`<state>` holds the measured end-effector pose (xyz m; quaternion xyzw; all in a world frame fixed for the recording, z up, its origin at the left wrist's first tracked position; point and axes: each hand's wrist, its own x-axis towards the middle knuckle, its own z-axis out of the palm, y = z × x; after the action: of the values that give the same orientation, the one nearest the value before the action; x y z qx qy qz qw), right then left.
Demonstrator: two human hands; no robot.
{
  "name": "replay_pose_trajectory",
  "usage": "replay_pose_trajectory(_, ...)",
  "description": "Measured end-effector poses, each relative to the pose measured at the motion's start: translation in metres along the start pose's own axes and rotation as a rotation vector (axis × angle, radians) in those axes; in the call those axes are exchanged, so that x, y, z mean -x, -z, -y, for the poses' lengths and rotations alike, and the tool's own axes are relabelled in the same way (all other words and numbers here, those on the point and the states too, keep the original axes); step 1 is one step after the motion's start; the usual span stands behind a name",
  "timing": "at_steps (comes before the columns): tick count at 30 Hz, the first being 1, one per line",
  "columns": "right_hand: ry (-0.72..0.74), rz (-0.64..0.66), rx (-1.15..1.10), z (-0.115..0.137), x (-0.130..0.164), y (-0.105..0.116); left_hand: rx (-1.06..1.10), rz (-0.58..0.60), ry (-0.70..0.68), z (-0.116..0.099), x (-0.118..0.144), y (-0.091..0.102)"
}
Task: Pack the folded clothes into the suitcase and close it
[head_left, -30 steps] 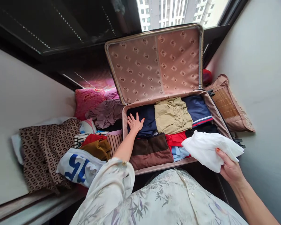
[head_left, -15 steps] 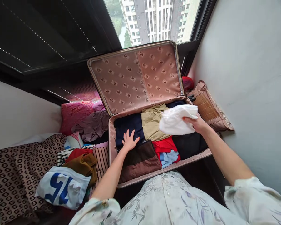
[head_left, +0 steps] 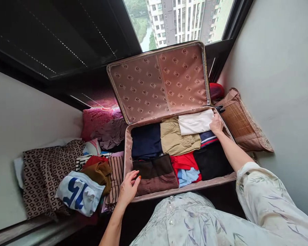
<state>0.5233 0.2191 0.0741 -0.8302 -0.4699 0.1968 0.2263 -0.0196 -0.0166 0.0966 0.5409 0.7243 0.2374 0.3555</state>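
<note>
An open suitcase (head_left: 166, 196) with a pink patterned lining holds folded clothes. At its back right corner my right hand (head_left: 217, 124) grips the end of a folded white garment (head_left: 195, 122), which lies over part of the khaki garment (head_left: 178, 140). My left hand (head_left: 129, 186) is at the front left rim, fingers loosely apart and holding nothing, beside a folded brown garment (head_left: 156, 176). Also inside are a navy garment (head_left: 146, 141), a red one (head_left: 182, 161), a light blue one (head_left: 188, 176) and a black one (head_left: 213, 160).
Left of the suitcase lies a pile with a white shirt with blue digits (head_left: 79, 193), a striped garment (head_left: 114, 181) and brown patterned fabric (head_left: 46, 177). The raised lid (head_left: 159, 83) leans by the window. A brown cushion (head_left: 242, 124) rests against the right wall.
The white garment, held up in the air before, now lies flat at the suitcase's back right. My left hand has moved from the navy garment to the front left rim.
</note>
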Motion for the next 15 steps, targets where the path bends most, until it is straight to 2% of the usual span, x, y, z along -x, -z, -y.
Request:
replay_pose_trajectory(4, 0.242, -0.050, 0.215, 0.005, 0.019, 0.001, -0.018, -0.062, 0.038, 0.010, 0.011, 0.013)
replay_pose_trajectory(7, 0.417, -0.073, 0.154, 0.006, 0.046, -0.003, -0.150, -0.145, 0.033, 0.007, 0.016, 0.029)
replay_pose_trajectory(10, 0.315, 0.088, -0.034, -0.004, 0.063, -0.010, -0.284, -0.318, 0.047, 0.016, 0.012, 0.062)
replay_pose_trajectory(11, 0.274, 0.091, -0.075, -0.007, 0.067, -0.012, -0.323, -0.379, 0.077, 0.023, 0.011, 0.077)
replay_pose_trajectory(13, 0.318, -0.003, -0.105, -0.010, 0.075, -0.015, -0.402, -0.464, 0.158, 0.045, 0.011, 0.106)
replay_pose_trajectory(15, 0.398, -0.073, -0.174, -0.007, 0.093, -0.016, -0.473, -0.464, 0.233, 0.070, 0.018, 0.129)
